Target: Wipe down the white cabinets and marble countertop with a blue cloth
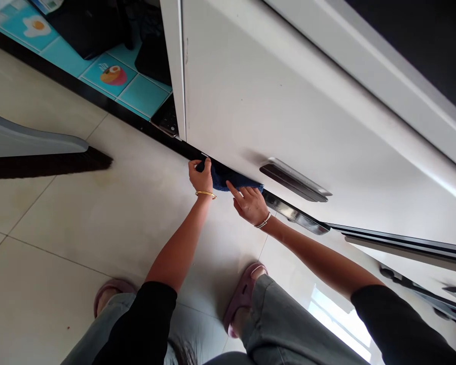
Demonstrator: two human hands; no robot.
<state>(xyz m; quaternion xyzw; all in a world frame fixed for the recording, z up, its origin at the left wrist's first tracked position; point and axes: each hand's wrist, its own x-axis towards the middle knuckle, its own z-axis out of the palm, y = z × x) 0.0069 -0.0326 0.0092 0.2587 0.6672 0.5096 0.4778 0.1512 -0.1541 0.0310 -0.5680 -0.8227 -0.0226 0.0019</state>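
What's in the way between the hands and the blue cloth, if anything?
Nothing visible: the left hand and the right hand both touch the dark blue cloth directly, near opposite ends.

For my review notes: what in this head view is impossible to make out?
- Blue cloth: its surface behind the left hand and right hand is covered by them in the head view.
- Broom: its far end is cut off by the head view's left edge.
- Black device with buttons: its markings are too small to read in the head view, and the white panel hides its right side.
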